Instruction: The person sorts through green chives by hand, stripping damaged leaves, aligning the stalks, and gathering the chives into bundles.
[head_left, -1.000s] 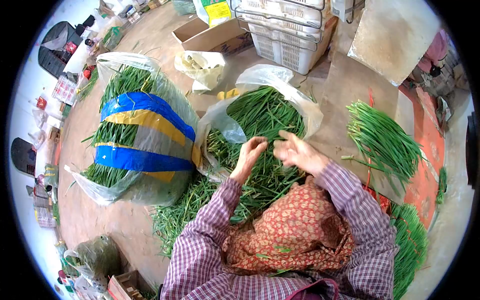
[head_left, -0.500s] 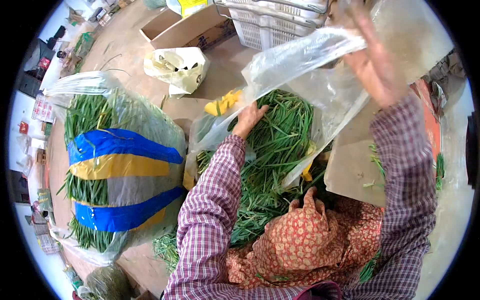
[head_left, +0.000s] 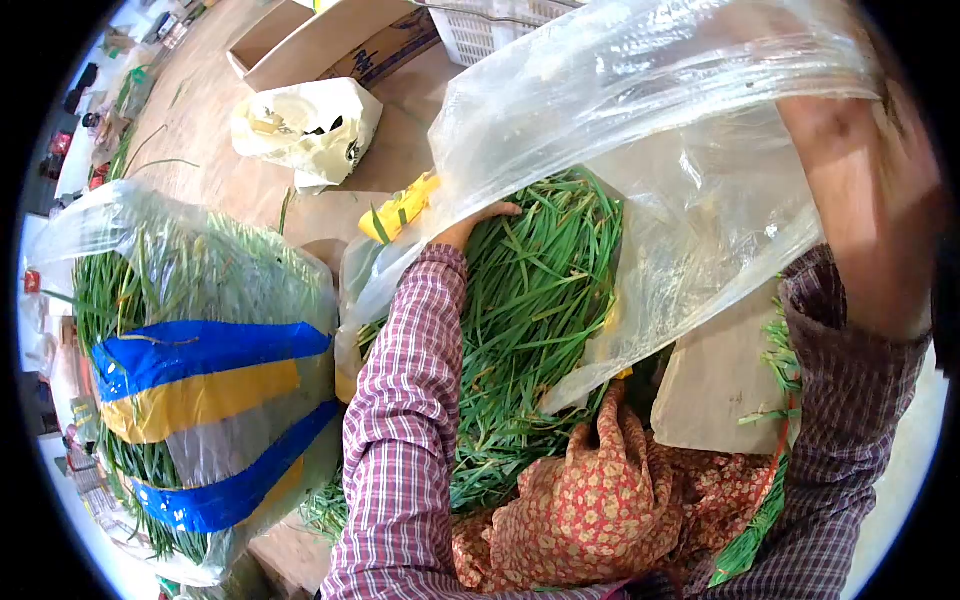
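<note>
A clear plastic bag [head_left: 640, 130] stands open in front of me, full of loose long green leaves [head_left: 545, 270]. Its upper rim is stretched up and to the right toward my right hand [head_left: 845, 150], which pulls on the film; its fingers are blurred and partly behind the plastic. Against the upper left of the leaves lies my left hand [head_left: 478, 222], one finger stretched out and the rest partly covered by the film and leaves. Yellow tape [head_left: 400, 208] sticks to the bag's left side.
A packed bag of greens with blue and yellow tape [head_left: 225, 360] stands at the left. Behind are a cream plastic bag [head_left: 310, 130], a cardboard box [head_left: 330, 45] and a white crate [head_left: 485, 35]. Patterned red cloth [head_left: 600, 510] covers my lap. A flat board [head_left: 720, 390] lies at the right.
My right hand has moved from the leaves up and far right, drawing the bag's rim out wide. My left hand has shifted to the upper left of the leaves. The view has also shifted.
</note>
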